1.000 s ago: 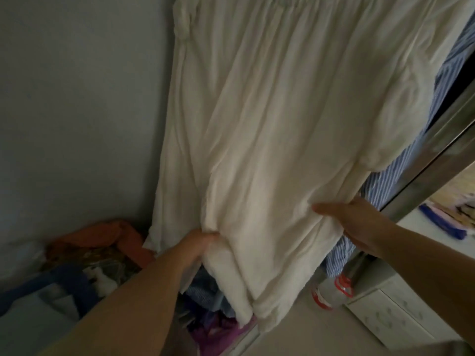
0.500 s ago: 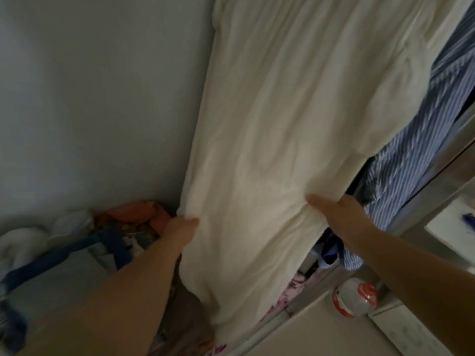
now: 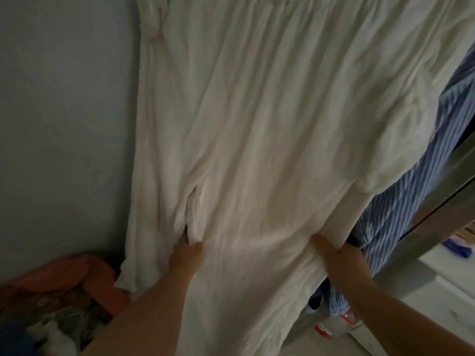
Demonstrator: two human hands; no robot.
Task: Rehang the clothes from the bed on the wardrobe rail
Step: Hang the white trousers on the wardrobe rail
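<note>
A long white garment (image 3: pixel 257 137) hangs from above and fills most of the view; its top and the rail are out of frame. My left hand (image 3: pixel 186 255) pinches a fold low on its left side, with the fingertips buried in the cloth. At the garment's lower right edge my right hand (image 3: pixel 336 255) holds on, thumb in front and fingers hidden behind the fabric. A blue striped shirt (image 3: pixel 401 227) hangs just behind it on the right.
A grey-blue wall (image 3: pixel 64 124) stands on the left. Orange and dark clothes (image 3: pixel 77 278) lie heaped at lower left. On the right run a metal wardrobe door frame (image 3: pixel 442 217) and a white drawer unit (image 3: pixel 424 317), with a red-and-white bottle (image 3: pixel 334 327) on the floor.
Both hands have kept hold of the garment's lower part. The garment swung right in my view, then back left, and the hands sit slightly lower.
</note>
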